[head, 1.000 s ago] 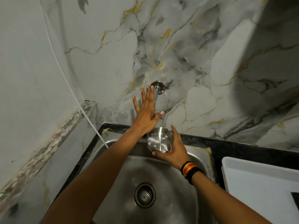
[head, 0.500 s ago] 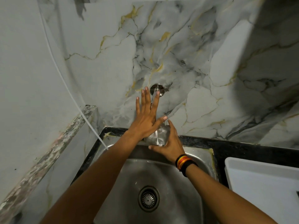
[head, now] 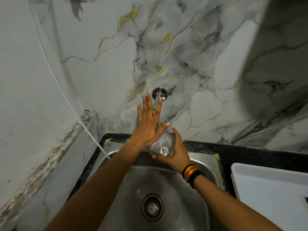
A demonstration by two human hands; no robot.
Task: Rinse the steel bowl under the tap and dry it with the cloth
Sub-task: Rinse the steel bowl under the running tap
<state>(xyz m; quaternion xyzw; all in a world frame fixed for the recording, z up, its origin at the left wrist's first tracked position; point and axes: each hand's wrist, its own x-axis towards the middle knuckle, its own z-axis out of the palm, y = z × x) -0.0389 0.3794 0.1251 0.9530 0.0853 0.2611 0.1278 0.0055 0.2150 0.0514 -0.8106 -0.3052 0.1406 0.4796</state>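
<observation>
The small steel bowl is blurred and tilted, held over the back of the sink by my right hand, which wraps it from the right and below. My left hand is flat with fingers spread, its palm over the bowl's upper left side and its fingertips reaching up along the tap that sticks out of the marble wall. The tap's spout is mostly hidden behind my fingers. I cannot tell whether water is running. No cloth is in view.
The steel sink has a round drain near the bottom middle. A black counter rim borders it. A white tray sits on the right. A thin white hose runs down the left wall past a marble ledge.
The bowl has turned from facing me with its inside showing to a tilted, blurred pose. My left palm now covers more of it. Both hands shifted slightly within the view.
</observation>
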